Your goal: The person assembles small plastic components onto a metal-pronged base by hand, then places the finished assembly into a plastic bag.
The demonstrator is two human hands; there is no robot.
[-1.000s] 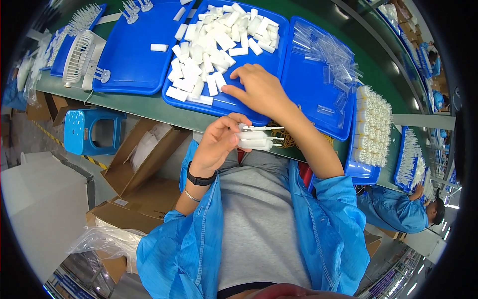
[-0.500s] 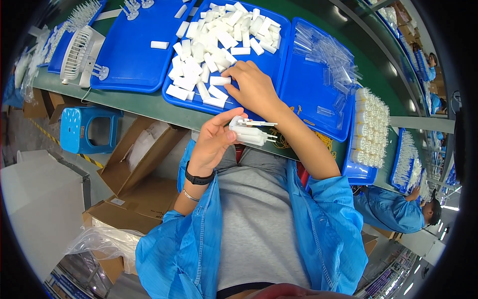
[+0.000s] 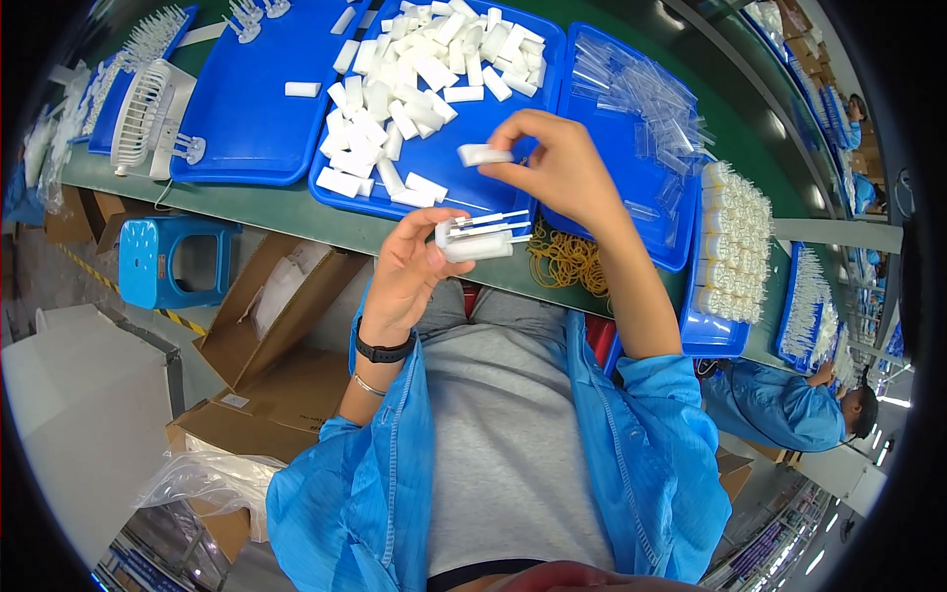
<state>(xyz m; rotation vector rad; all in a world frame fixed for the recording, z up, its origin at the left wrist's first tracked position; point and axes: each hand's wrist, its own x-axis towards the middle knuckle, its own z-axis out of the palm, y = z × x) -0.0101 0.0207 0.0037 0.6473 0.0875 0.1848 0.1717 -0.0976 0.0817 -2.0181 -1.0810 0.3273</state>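
Note:
My left hand is closed round the base of a white plastic piece with thin rods, some carrying white foam-like sleeves. The rods point to the right. Pinched between the thumb and fingers of my right hand is a small white block, held above the blue tray. A pile of similar white blocks fills much of that tray.
Clear plastic strips lie in a blue tray to the right. Yellow rubber bands rest at the table edge. White-and-clear parts stand in rows farther right. At left are a white fan and a blue stool.
My right hand has lifted a white block from the pile and moved right and toward me. My left hand has shifted slightly left, turning the rod piece a little.

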